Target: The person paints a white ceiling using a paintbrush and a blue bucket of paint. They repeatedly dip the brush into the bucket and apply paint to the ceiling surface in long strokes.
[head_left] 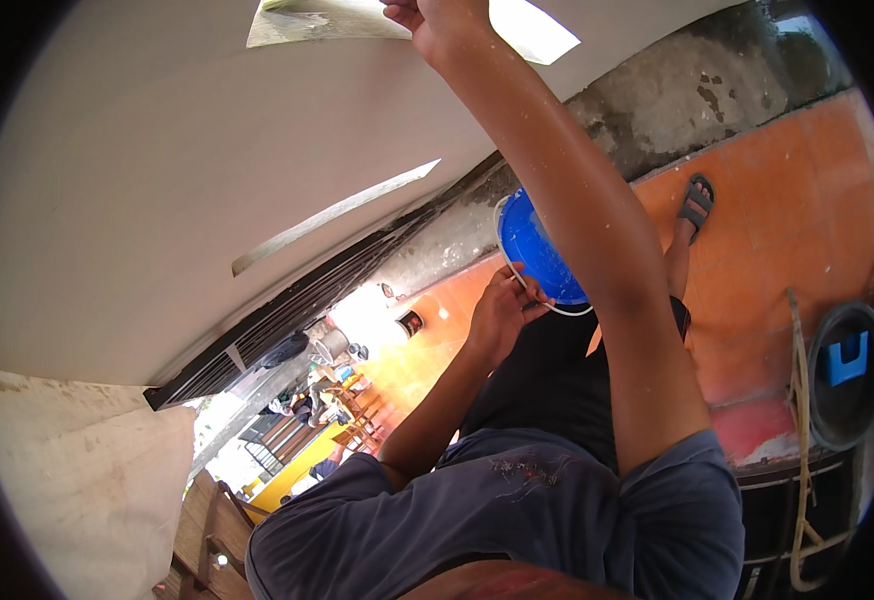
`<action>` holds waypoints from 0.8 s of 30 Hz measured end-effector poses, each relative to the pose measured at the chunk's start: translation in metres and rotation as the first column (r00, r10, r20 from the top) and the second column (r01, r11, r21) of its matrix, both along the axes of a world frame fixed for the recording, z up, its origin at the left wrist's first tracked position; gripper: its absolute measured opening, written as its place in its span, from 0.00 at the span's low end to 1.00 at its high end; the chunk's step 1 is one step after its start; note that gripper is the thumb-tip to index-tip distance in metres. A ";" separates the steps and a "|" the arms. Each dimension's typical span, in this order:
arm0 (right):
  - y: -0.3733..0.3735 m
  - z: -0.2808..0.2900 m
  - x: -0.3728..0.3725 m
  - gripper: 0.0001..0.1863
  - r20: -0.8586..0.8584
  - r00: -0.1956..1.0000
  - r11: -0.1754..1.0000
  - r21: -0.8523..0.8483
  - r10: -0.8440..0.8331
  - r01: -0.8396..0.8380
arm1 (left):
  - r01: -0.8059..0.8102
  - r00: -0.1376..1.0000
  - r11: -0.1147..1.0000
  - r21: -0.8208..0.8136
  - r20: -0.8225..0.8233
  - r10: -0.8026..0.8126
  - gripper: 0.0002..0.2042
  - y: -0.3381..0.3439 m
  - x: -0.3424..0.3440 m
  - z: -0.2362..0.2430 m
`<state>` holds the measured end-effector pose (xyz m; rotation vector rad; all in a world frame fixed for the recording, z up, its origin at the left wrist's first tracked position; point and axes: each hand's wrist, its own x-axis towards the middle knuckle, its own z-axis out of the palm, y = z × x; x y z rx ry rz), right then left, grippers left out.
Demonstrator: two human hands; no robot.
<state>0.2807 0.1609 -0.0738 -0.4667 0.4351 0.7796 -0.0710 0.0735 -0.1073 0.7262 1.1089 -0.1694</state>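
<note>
A blue bucket (534, 243) with a white rim or handle is held up in front of my body, partly behind my right forearm. The fingers of my left hand (512, 310) are wrapped round its white edge. My right hand (437, 25) is raised at the top edge of the view beside a bright slot in the cream wall (137, 180). Its fingers are curled, partly cut off, and what they might hold is out of sight.
Orange tiled floor (767, 220) lies below, with my sandalled foot (697, 205). At right stand a dark tub (817, 400) holding a blue object and a thin pole (799, 450). A dark metal grille (227, 357), cluttered furniture (352, 415) and wooden steps (192, 530) are at left.
</note>
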 end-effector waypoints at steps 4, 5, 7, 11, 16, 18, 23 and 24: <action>0.010 0.007 0.003 0.18 -0.038 0.999 0.996 0.088 0.034 -0.031 | 0.014 1.000 1.000 0.021 0.004 -0.014 0.18 -0.004 -0.002 -0.003; 0.009 0.006 0.002 0.18 -0.001 0.998 0.994 0.078 0.070 -0.070 | 0.009 1.000 1.000 0.010 0.014 -0.009 0.18 -0.005 -0.002 -0.004; 0.007 0.001 0.003 0.18 0.025 0.998 0.998 -0.031 0.050 -0.049 | -0.003 1.000 1.000 -0.010 0.013 0.003 0.18 -0.008 -0.004 -0.002; 0.007 -0.013 0.003 0.18 -0.060 0.998 1.000 -0.022 -0.005 0.004 | -0.015 1.000 1.000 -0.023 0.014 0.015 0.17 -0.009 -0.003 -0.004; 0.026 -0.015 0.006 0.18 -0.104 0.994 0.985 0.166 -0.029 0.046 | -0.032 0.999 0.999 -0.028 0.012 0.032 0.16 -0.011 -0.004 -0.005; 0.026 -0.023 0.004 0.18 0.007 1.000 0.999 -0.010 0.031 -0.030 | -0.041 0.999 0.998 -0.046 0.011 0.041 0.16 -0.010 -0.005 -0.006; 0.005 -0.059 -0.003 0.18 -0.114 0.993 0.969 -0.246 -0.024 -0.005 | -0.039 0.999 0.999 -0.015 0.005 0.039 0.18 -0.010 -0.005 -0.009; 0.005 -0.059 -0.005 0.18 -0.129 0.990 0.977 -0.209 -0.061 0.033 | -0.040 0.999 0.999 -0.008 0.002 0.040 0.18 -0.010 -0.005 -0.010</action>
